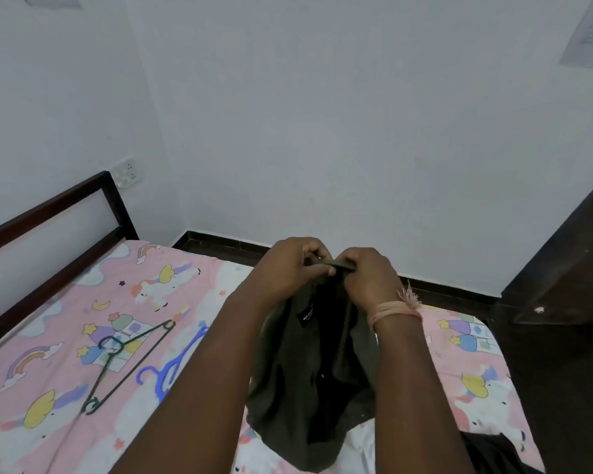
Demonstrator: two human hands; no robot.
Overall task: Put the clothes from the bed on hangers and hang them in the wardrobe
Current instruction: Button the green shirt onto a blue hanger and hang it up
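Pink bed (83, 302), white walls. Both hands, left hand (288, 268) & right hand (363, 278), pinch the dark shirt (305, 388) at its top edge; below the grip it hangs limp, soft, light. Hangers (127, 357) lie left of it.

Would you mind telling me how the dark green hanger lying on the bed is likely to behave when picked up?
The dark green hanger looks thin and open-framed, so probably light and fairly stiff. It lies flat on the sheet, so rolling seems unlikely. Its hook sits close to the blue hanger, so it might snag.
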